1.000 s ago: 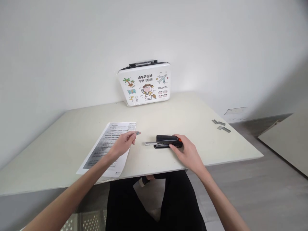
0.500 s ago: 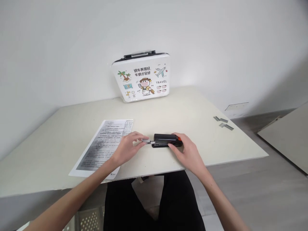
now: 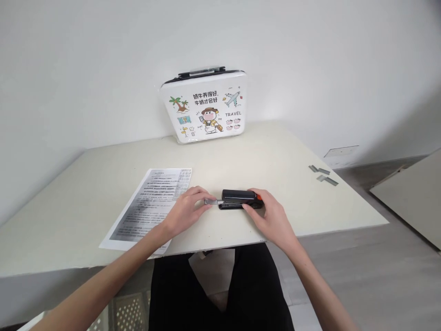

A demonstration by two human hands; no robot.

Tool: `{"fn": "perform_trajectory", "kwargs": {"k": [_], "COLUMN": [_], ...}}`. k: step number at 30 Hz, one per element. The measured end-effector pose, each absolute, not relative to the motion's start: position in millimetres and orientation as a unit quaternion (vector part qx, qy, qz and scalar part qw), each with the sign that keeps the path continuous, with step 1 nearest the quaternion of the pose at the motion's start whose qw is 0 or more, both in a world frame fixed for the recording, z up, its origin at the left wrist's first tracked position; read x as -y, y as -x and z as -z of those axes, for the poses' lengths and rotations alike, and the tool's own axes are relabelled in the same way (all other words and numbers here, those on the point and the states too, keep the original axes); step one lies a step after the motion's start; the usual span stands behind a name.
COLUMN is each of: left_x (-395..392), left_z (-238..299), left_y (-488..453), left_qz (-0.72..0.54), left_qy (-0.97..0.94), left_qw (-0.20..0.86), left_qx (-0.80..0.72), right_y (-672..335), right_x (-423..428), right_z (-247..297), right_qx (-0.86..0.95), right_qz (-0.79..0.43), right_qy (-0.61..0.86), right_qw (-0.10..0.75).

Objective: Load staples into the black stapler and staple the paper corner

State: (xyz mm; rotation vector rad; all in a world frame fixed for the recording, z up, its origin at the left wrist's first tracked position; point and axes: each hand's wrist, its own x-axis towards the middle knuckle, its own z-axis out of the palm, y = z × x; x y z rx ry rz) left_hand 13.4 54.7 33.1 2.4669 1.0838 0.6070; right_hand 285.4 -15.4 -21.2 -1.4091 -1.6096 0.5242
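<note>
Stapler [image 3: 237, 196], black, rests on the counter [image 3: 275, 158] just below centre of frame. Right hand [image 3: 270, 212] grips its rear end, thumb on the near side; left hand [image 3: 188, 209] pinches the metal rail [image 3: 211, 202] jutting from its front, between thumb and fingers. Handling, judged: body stiff, moderately heavy, smooth casing perhaps slippery, best held at the rear; rail thin, light, best taken by its tip. Grey strips [image 3: 331, 181], right of frame, probably staples, likely snap easily.

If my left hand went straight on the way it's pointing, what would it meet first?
Probably the long black plastic stapler, just past the thin silver metal piece at your left hand; exact depth is unclear.
</note>
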Motion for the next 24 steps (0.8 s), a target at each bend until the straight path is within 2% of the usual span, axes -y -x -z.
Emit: {"fn": "perform_trajectory", "kwargs": {"k": [6, 15, 24], "left_x": [-55, -37, -89], "left_z": [-34, -30, -47], "left_y": [6, 12, -39], "left_qz": [-0.180, -0.220, -0.085], "left_qy": [-0.877, -0.874, -0.891], "left_qw": [0.209, 0.331, 0.353], "left_qx": [-0.394, -0.279, -0.271], "right_y": [-286, -296, -292], "right_x": [15, 15, 17], "right_z": [22, 12, 7], "right_qx": [0.650, 0.685, 0.706], "right_qz": [-0.213, -0.301, -0.300], "right_qy": [0.567, 0.507, 0.510], "right_qw": [0.459, 0.428, 0.390]}}
